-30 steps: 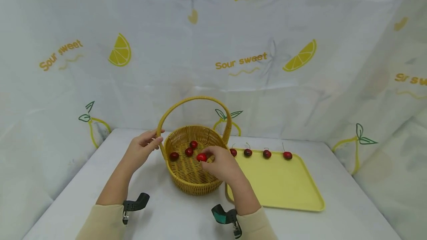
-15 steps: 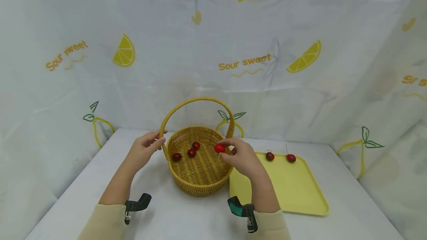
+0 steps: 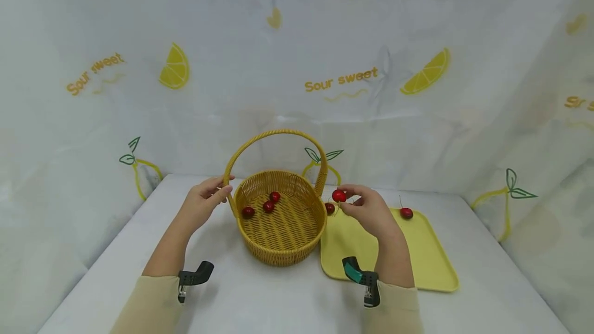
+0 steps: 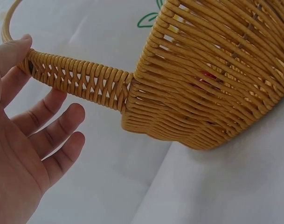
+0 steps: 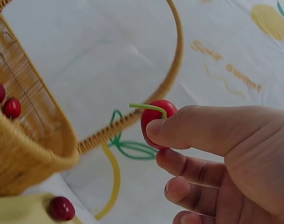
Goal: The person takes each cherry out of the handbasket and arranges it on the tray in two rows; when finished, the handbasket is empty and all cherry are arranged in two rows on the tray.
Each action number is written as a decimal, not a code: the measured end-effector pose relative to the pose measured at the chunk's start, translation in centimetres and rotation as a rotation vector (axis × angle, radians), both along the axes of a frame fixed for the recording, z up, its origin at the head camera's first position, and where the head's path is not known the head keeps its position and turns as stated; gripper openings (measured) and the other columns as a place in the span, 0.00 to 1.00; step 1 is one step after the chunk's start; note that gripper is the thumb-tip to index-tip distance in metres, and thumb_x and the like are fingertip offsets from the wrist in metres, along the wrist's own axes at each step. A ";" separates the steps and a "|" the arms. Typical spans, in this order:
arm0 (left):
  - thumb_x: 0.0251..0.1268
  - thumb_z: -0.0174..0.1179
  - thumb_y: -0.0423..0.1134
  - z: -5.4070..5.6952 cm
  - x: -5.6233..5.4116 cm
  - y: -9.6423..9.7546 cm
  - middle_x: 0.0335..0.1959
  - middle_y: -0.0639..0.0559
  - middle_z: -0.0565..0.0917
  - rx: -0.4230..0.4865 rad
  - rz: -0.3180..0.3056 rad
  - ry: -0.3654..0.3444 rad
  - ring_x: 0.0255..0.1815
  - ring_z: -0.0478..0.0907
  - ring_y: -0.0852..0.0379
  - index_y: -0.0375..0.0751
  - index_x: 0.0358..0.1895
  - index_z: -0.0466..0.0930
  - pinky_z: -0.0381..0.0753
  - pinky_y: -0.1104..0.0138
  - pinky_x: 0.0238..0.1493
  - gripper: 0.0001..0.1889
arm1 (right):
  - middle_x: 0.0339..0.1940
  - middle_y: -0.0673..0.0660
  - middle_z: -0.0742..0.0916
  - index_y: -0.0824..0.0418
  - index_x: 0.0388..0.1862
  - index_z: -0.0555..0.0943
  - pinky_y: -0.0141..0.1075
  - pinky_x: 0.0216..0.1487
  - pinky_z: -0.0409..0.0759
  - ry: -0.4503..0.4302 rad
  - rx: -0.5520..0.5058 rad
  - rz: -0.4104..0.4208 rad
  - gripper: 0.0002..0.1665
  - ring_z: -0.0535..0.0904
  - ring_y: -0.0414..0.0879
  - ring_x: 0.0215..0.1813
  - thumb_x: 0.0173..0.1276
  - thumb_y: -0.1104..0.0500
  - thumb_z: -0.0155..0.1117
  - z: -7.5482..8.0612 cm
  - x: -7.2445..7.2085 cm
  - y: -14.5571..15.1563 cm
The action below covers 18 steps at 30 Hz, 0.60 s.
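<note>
My left hand pinches the left side of the arched handle of a yellow-brown wicker basket, its thumb and index finger on the weave. Above the back left part of a yellow tray, my right hand holds a bright red cherry between thumb and fingers. Its green stem shows in the right wrist view. Three dark red cherries lie on the left of the basket floor. On the tray, one cherry sits beside the basket rim and another cherry farther right.
The basket stands upright on a white table, its right side close against the tray's left edge. A white curtain with lemon prints hangs behind the table. My right hand hides part of the tray's back edge.
My right hand has moved right, carrying the bright red cherry from inside the basket, across its rim, to over the tray. The left hand has stayed on the handle.
</note>
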<state>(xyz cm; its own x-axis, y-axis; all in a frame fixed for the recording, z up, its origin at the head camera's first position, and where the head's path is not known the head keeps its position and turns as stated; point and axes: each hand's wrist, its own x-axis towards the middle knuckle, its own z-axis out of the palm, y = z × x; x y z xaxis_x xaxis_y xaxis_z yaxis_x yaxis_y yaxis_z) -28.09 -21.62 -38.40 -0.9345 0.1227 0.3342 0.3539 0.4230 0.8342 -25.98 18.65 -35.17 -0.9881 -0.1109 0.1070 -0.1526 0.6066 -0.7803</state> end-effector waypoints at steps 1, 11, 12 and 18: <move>0.77 0.61 0.49 0.0 0.0 0.0 0.47 0.45 0.82 -0.003 0.005 -0.001 0.46 0.80 0.44 0.45 0.66 0.81 0.78 0.54 0.50 0.21 | 0.54 0.59 0.82 0.59 0.67 0.79 0.40 0.38 0.77 -0.010 0.008 -0.011 0.26 0.78 0.51 0.44 0.72 0.59 0.68 -0.2 -0.2 0.4; 0.77 0.59 0.51 0.6 -0.1 -0.1 0.48 0.45 0.82 -0.016 0.008 -0.023 0.46 0.79 0.44 0.45 0.67 0.80 0.76 0.56 0.50 0.22 | 0.42 0.58 0.80 0.62 0.62 0.82 0.41 0.41 0.72 -0.122 0.026 -0.042 0.22 0.74 0.53 0.46 0.71 0.61 0.69 -4.7 -2.7 1.9; 0.77 0.59 0.50 0.6 -0.1 -0.1 0.48 0.44 0.82 -0.017 0.009 -0.022 0.46 0.79 0.44 0.45 0.67 0.80 0.76 0.56 0.50 0.22 | 0.41 0.57 0.79 0.62 0.61 0.83 0.41 0.41 0.71 -0.133 0.028 -0.034 0.21 0.73 0.53 0.45 0.70 0.61 0.69 -5.2 -2.9 1.8; 0.77 0.60 0.46 0.7 0.2 0.0 0.49 0.43 0.82 0.009 -0.011 -0.022 0.46 0.78 0.46 0.44 0.68 0.80 0.76 0.56 0.49 0.21 | 0.35 0.56 0.75 0.60 0.57 0.85 0.38 0.34 0.68 -0.193 0.063 0.005 0.19 0.70 0.49 0.35 0.67 0.63 0.71 -7.0 -3.4 1.0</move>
<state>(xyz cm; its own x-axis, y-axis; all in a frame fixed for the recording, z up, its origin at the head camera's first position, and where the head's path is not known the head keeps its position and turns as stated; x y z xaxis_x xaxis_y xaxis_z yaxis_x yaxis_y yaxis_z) -27.93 -21.62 -37.73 -0.9401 0.1303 0.3150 0.3403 0.4113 0.8456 -29.40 19.62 -42.17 -0.9890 -0.1168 -0.0912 -0.0077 0.6550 -0.7556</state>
